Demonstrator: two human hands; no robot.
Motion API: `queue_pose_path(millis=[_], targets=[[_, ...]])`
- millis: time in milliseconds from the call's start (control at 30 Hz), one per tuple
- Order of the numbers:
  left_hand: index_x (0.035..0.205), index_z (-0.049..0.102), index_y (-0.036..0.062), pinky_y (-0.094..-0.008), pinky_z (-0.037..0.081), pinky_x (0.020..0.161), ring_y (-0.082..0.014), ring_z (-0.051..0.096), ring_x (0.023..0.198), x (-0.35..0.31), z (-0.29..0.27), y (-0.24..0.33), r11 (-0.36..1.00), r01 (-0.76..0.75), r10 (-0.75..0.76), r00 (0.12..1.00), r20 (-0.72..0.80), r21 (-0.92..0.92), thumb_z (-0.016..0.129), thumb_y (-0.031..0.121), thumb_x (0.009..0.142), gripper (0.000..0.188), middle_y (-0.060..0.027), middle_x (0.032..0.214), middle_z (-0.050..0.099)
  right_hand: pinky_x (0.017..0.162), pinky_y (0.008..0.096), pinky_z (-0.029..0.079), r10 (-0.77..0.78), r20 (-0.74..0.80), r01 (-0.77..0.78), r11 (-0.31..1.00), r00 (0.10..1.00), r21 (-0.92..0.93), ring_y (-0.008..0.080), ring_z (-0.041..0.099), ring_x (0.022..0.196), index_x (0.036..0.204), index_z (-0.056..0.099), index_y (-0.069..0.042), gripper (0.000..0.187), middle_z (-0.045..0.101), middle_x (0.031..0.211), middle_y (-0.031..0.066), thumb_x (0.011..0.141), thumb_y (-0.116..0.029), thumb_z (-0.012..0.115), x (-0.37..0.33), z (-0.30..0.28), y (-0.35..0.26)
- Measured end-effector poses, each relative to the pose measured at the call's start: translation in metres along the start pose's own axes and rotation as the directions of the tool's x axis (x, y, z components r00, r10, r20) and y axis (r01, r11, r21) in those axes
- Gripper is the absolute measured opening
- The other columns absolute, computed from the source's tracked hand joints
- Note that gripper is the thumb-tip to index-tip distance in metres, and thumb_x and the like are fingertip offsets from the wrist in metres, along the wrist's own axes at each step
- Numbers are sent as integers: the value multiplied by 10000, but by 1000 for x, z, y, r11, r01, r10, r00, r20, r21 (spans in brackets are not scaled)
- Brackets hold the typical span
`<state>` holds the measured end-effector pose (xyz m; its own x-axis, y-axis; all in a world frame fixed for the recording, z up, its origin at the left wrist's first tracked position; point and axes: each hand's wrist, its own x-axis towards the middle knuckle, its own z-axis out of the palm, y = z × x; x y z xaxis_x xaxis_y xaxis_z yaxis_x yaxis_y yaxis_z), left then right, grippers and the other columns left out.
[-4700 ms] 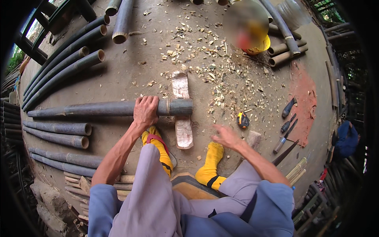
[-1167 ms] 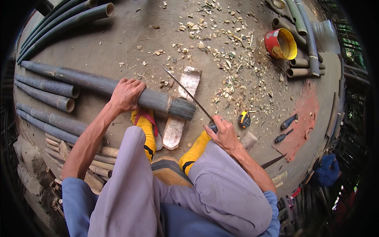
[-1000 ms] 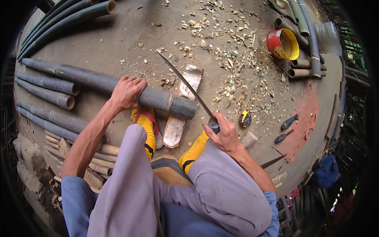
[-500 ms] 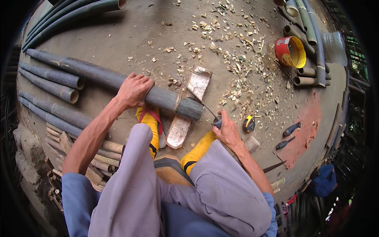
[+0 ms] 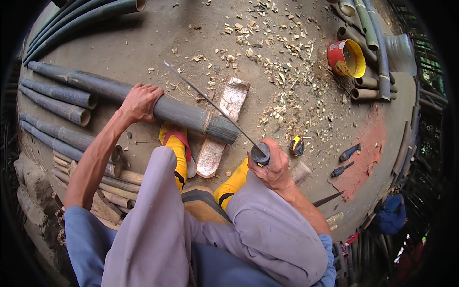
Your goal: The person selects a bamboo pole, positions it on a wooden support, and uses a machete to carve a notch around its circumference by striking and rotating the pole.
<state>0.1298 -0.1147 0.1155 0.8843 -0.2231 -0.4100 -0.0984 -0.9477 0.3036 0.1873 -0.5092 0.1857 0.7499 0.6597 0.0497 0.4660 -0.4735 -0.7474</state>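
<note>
My left hand (image 5: 140, 102) is closed over a thick dark bamboo pole (image 5: 184, 115) that slants from far left toward the middle. The near end of the pole lies across a pale, hollowed wooden block (image 5: 210, 155). In my right hand (image 5: 276, 167) is a long-bladed knife (image 5: 205, 97) with a thick, round, dark handle. Its narrow blade, seen nearly edge-on, points up and to the left, crossing over the pole's end in this view. I cannot tell whether blade and pole touch. Both my feet, in yellow socks, flank the block's near end.
Further bamboo poles (image 5: 60, 93) lie at left, above stacked split pieces (image 5: 122, 191). Wood chips (image 5: 282, 81) litter the ground ahead. At right are a red-and-yellow bucket (image 5: 345, 58), a tape measure (image 5: 296, 146), two dark-handled tools (image 5: 350, 152) and a dark blade (image 5: 328, 198).
The knife has come up and nearer, with its blade showing longer and its handle end turned toward me. My left hand has shifted a little left along the pole, which stays on the block.
</note>
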Motion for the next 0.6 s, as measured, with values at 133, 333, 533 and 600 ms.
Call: queue_pose_path(millis=[133,333,533,600], targets=[[964,548,93,-418,453,836,-291,615,976,5,-1,-3,1000,15,-16,999,45,12,777,238,478,556,-87,938,630,573,486,522,403,381,-258,889,832,-377,436,650,701,1002,433,-39,404,641,773,233,760,-126,744,-5,18,61],[996,550,103,-421,442,853,-276,613,957,-2,4,-4,1000,15,-15,999,29,26,782,237,483,579,-79,928,627,573,485,514,174,138,-175,985,975,-8,435,654,695,1019,448,-34,388,650,769,234,779,-135,737,9,-1,8],[1069,557,105,-412,411,936,-247,591,1017,-7,14,7,993,22,-8,994,-112,117,804,162,474,647,-65,997,619,564,466,510,376,350,-279,913,858,-297,422,658,671,977,478,-17,345,628,707,238,757,-111,726,-6,20,75],[1121,561,109,-415,401,970,-235,587,1036,-11,19,7,988,56,-31,985,-168,146,806,122,470,696,-57,1040,617,583,490,520,348,335,-294,934,876,-201,442,655,699,999,462,-20,386,640,739,245,759,-133,743,-1,14,52]])
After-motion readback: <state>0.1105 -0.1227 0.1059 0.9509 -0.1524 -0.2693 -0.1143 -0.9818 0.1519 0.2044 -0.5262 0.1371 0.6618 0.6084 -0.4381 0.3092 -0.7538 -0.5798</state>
